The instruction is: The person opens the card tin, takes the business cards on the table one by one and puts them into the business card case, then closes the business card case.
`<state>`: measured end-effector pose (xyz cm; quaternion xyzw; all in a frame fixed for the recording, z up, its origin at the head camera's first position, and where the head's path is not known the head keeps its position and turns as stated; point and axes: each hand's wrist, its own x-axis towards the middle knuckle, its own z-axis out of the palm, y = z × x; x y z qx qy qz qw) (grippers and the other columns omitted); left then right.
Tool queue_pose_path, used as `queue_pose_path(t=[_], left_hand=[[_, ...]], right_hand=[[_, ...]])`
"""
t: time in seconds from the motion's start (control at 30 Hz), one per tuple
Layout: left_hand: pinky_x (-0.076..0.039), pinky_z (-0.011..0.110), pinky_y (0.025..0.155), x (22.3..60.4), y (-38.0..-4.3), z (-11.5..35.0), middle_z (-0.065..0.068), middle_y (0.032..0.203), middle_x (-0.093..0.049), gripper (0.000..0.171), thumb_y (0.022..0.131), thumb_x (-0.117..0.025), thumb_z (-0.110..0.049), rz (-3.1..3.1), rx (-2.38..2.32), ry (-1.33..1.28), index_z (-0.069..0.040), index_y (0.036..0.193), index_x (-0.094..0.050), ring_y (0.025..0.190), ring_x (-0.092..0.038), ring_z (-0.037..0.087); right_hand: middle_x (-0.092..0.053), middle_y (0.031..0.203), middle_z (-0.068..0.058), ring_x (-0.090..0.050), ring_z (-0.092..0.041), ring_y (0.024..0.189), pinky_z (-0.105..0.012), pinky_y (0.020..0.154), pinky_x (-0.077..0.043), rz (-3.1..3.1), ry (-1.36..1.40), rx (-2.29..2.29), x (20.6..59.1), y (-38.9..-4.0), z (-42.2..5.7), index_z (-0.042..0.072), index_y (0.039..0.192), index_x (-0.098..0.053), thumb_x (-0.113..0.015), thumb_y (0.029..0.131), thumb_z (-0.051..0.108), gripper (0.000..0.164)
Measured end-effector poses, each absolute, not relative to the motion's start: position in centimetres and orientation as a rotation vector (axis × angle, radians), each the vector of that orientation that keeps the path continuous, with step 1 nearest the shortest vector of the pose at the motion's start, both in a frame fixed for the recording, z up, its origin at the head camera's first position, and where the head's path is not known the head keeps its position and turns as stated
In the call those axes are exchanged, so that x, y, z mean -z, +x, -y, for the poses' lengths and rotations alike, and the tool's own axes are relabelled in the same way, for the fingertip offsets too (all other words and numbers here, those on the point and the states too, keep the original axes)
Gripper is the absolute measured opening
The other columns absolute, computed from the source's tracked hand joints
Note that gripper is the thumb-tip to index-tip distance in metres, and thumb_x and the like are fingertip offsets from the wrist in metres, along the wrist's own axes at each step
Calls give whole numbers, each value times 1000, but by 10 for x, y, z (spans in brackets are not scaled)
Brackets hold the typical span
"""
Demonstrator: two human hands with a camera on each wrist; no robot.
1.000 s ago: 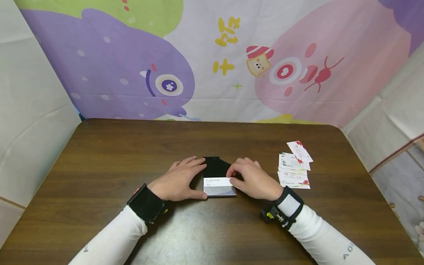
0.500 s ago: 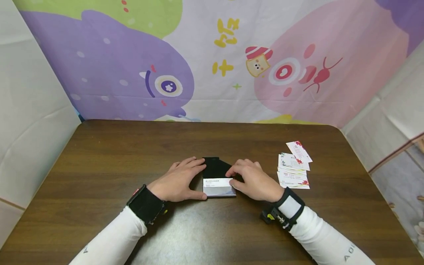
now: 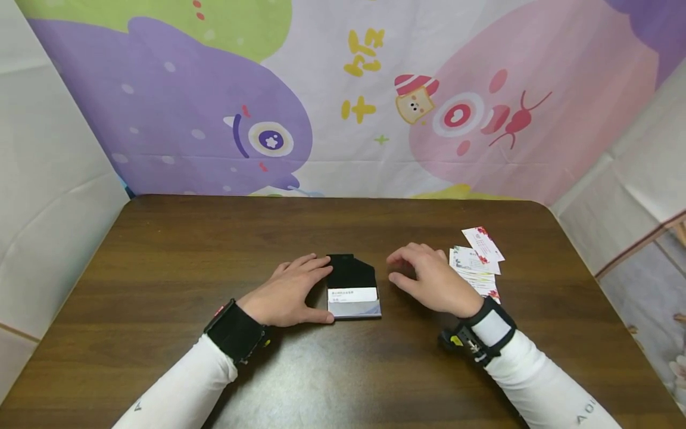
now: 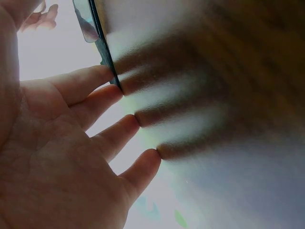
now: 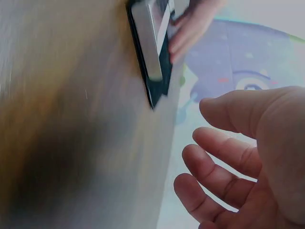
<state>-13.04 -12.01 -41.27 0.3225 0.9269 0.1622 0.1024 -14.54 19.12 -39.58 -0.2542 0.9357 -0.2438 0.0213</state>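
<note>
An opened card case (image 3: 351,273) lies on the table in the head view, its black flap spread toward the back. Inside its near half sits a white printed business card (image 3: 351,294), above a grey, shiny front. My left hand (image 3: 286,292) rests along the case's left side, thumb at the near corner and fingertips by the flap; in the left wrist view its fingers (image 4: 90,109) are fairly straight. Between the case and the loose business cards (image 3: 471,260), my right hand (image 3: 431,280) hovers with loosely bent fingers and holds nothing, as the right wrist view also shows.
The loose cards lie overlapping at the right, partly behind my right hand and wrist. A brown wooden table (image 3: 214,238) runs back to a cartoon-printed cloth (image 3: 359,161). Pale cloth walls stand at both sides.
My right hand has let go of the card in the case and moved right, toward the loose cards. The left hand and the case stay in place.
</note>
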Motion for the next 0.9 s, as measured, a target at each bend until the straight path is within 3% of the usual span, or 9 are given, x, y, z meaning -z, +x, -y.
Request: queue_pose_path(t=[0.43,0.7,0.9], left_hand=[[-24,60,109,414,-131,121,7,160,-31,95,81,-67,-67,-2747,-487,958,-9,153,-43,148,-20,32],[-24,59,109,415,-131,120,7,160,-31,95,81,-67,-68,-2748,-484,956,-9,153,-43,148,-20,32],[-23,59,109,415,-130,120,6,160,-31,95,81,-67,-67,-2747,-481,956,-10,153,-43,148,-19,32]], right_hand=[[-62,102,-2,-58,-22,95,-37,77,-45,-3012,-635,825,383,-159,-238,10,116,-66,-68,94,27,28],[-63,100,-6,-55,-23,91,-41,78,-43,-3102,-431,781,383,-166,-276,4,118,-64,-66,95,30,34],[-64,102,-15,-58,-29,89,-48,77,-37,-3180,-240,672,389,-171,-299,-1,122,-62,-65,94,36,46]])
